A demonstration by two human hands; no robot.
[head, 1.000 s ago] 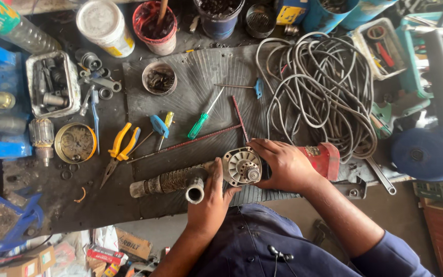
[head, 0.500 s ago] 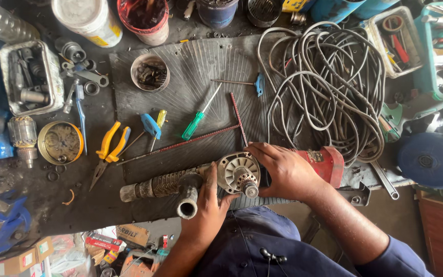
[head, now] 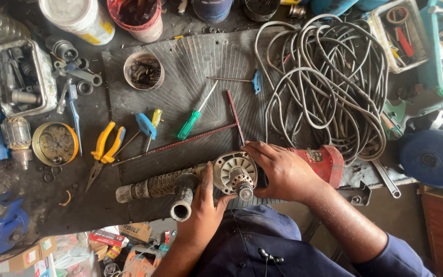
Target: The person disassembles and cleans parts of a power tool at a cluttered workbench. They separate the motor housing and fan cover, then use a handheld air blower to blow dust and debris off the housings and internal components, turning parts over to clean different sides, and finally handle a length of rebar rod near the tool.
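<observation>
My left hand (head: 203, 205) grips the rotary hammer (head: 232, 177) behind its round motor end; my right hand (head: 278, 172) clasps the red housing (head: 324, 161). Long axis runs left-right across the tabletop (head: 190, 66), directly under both hands
</observation>
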